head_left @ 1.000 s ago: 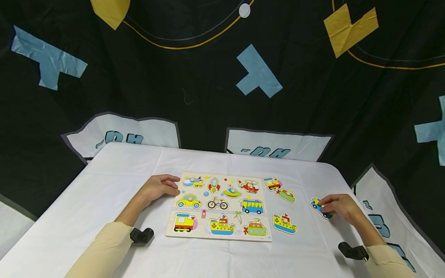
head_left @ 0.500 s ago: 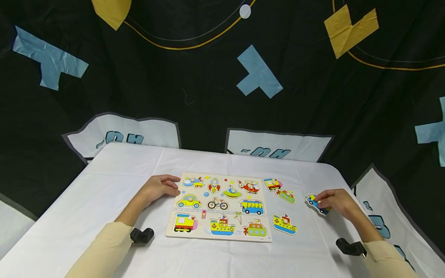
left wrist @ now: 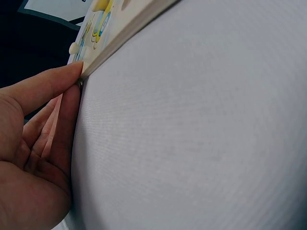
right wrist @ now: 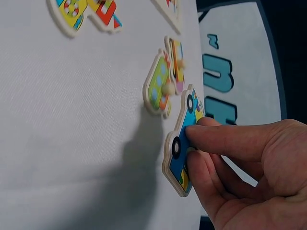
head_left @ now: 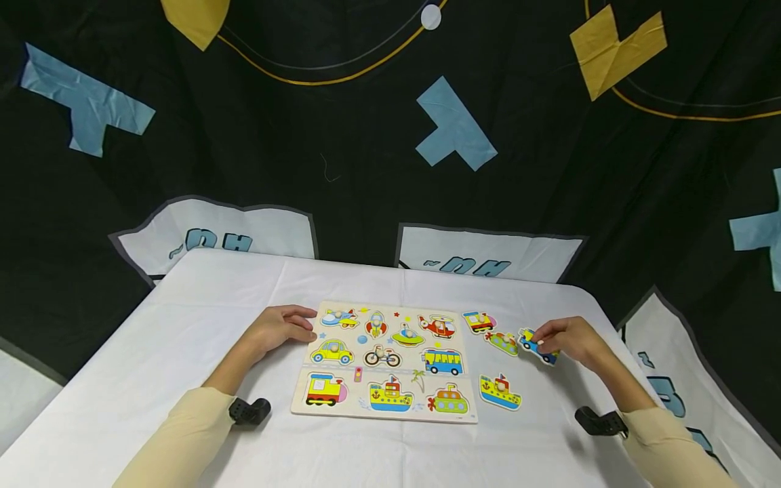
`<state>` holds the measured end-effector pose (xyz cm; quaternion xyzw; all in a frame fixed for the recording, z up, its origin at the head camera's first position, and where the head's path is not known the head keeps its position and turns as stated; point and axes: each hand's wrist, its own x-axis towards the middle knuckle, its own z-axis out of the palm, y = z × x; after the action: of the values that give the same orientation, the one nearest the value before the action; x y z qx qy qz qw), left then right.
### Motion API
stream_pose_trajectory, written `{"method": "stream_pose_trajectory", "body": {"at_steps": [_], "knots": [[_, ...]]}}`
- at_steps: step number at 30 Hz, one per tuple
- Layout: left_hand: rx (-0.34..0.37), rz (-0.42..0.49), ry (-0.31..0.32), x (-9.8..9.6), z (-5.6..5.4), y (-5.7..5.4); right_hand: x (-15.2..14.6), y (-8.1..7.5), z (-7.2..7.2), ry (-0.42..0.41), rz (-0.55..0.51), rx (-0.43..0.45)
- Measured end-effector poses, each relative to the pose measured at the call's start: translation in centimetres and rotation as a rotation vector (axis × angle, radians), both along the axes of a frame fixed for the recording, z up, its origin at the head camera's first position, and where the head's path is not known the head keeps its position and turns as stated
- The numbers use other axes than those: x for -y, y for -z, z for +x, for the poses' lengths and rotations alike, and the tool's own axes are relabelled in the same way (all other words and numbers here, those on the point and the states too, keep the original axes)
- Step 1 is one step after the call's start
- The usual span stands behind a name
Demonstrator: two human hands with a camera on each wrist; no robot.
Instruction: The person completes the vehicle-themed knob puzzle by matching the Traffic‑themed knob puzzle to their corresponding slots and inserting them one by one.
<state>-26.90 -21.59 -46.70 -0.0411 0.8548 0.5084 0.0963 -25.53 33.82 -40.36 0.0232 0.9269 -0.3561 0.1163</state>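
My right hand [head_left: 573,339] pinches a blue and yellow bus puzzle piece [right wrist: 178,143], tilted and lifted above the white cloth. In the right wrist view, its wheels face the camera and my fingers cover part of its face. Just beyond it lie the green submarine piece [right wrist: 157,85] and the train piece [right wrist: 177,60]; the boat piece [head_left: 500,393] lies nearer me. At the left, my left hand [head_left: 274,332] holds the left edge of the wooden puzzle board [head_left: 354,413], its thumb and index fingertip meeting at that edge in the left wrist view.
Vehicle pictures cover the board; several have knobs, such as the yellow car [head_left: 331,352]. A white cloth [head_left: 518,454] covers the table. A dark curtain [head_left: 366,176] with taped blue and yellow shapes hangs behind it.
My right hand has moved left and away from me with the bus piece, bringing it close to the submarine piece. The left hand and the board have stayed put.
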Motion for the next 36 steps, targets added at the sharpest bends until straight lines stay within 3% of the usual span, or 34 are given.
{"method": "stream_pose_trajectory", "body": {"at_steps": [20,29,36], "knots": [[0.009,-0.004,-0.01,-0.1,0.0,0.0,7.0,0.1,-1.1,-0.115,0.051,-0.014],[0.008,-0.005,-0.013,-0.1,0.0,0.0,10.3,0.7,-0.9,-0.134,0.026,0.008],[0.008,0.011,-0.003,0.0,0.2,-0.2,11.9,1.1,-0.8,-0.237,-0.001,-0.005]]}}
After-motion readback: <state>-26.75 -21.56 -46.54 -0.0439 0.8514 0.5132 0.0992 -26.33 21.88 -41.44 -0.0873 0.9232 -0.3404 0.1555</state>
